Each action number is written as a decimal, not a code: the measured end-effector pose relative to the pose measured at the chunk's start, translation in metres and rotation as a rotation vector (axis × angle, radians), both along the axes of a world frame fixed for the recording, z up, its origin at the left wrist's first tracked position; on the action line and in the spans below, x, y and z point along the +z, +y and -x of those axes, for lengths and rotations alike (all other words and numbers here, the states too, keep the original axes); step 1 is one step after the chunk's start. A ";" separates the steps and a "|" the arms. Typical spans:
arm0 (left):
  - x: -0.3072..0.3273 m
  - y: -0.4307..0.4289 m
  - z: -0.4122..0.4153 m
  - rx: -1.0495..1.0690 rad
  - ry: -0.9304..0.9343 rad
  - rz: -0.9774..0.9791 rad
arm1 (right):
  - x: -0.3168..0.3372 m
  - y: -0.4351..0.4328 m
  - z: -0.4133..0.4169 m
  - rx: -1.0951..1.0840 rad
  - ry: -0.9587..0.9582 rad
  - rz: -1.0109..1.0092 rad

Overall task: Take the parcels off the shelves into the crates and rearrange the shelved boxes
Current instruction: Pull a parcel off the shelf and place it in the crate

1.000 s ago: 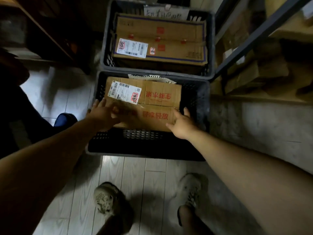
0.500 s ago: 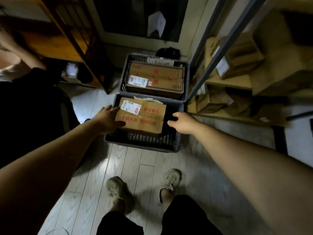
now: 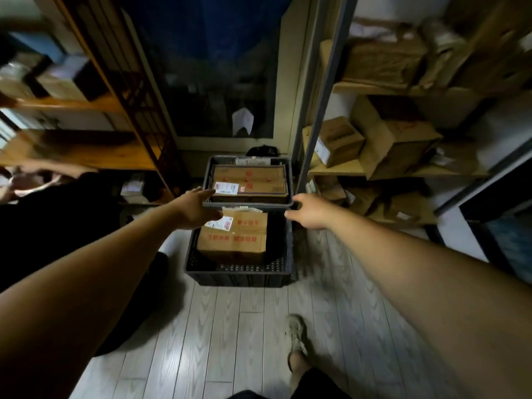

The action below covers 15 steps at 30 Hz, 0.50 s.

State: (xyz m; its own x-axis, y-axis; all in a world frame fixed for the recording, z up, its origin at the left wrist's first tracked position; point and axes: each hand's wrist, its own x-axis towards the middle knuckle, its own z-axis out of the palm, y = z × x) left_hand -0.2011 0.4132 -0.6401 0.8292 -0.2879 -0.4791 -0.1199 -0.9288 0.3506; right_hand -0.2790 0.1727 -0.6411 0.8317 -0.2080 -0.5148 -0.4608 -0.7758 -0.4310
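Two dark plastic crates stand on the floor, one behind the other. The near crate [image 3: 239, 276] holds a brown parcel [image 3: 233, 240] with red print and a white label. A flat cardboard box [image 3: 250, 181] with a label fills the far crate [image 3: 248, 206]. My left hand [image 3: 195, 210] hangs above the near crate's left side, fingers stretched out and holding nothing. Over the right rim hovers my right hand [image 3: 306, 211], loosely curled and holding nothing. More cardboard boxes [image 3: 385, 142] lie piled on the right shelves [image 3: 336, 168].
A wooden shelf unit [image 3: 86, 151] stands at the left with small boxes on it. Another person in black [image 3: 51, 226] crouches at the left. A grey shelf post [image 3: 319, 110] rises by the far crate. My shoe [image 3: 295, 332] rests on the pale plank floor.
Both hands have let go of the parcel in the near crate and risen away from it. The view has pulled back and up, showing more of the shelves.
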 end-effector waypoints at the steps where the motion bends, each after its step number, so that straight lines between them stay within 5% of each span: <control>1: 0.015 -0.001 0.011 -0.018 -0.007 0.005 | 0.014 0.002 0.013 0.002 -0.025 0.000; 15: 0.195 -0.090 0.097 -0.205 -0.289 0.104 | 0.184 -0.076 0.102 -0.057 -0.299 0.107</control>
